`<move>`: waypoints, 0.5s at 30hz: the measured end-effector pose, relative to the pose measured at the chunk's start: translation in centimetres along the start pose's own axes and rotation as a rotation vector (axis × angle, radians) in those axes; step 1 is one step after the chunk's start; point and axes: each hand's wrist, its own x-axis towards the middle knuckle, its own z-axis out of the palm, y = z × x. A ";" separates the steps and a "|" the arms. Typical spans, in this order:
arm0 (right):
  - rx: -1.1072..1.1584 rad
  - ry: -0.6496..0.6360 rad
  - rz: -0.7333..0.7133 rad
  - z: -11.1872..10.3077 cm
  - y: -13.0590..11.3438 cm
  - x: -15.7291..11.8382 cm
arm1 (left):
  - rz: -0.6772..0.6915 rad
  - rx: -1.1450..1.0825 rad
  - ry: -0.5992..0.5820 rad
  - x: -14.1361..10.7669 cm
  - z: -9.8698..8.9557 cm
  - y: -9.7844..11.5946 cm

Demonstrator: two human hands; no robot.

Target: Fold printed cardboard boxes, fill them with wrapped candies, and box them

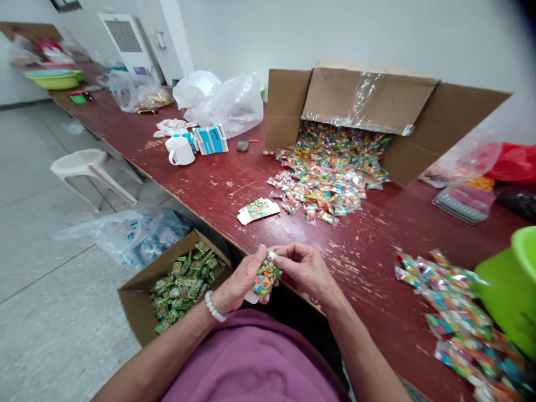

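A small green printed candy box is held between both hands over the table's front edge. My left hand, with a pale bead bracelet at the wrist, grips it from the left, and a white flap sticks out at its lower end. The thumb and fingers of my right hand pinch the upper end of that box. Just beyond, a flattened box of the same print lies on the red table. Behind it, wrapped candies spill from a big carton tipped on its side.
Below the table edge at left stands an open carton of filled green boxes, beside a clear bag of blue packets. A white mug and plastic bags sit farther back. More candies lie by a green tub at right.
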 end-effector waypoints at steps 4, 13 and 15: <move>0.069 0.054 -0.001 0.2 -0.3 0.1 | -0.003 0.024 -0.038 0.0 -0.3 0.0; -0.350 -0.076 -0.263 -0.1 0.2 -1.1 | 0.023 0.043 0.004 -0.2 -0.5 0.4; -0.554 -0.017 -0.408 0.3 0.9 -1.4 | 0.025 0.033 0.026 -0.1 -0.4 0.2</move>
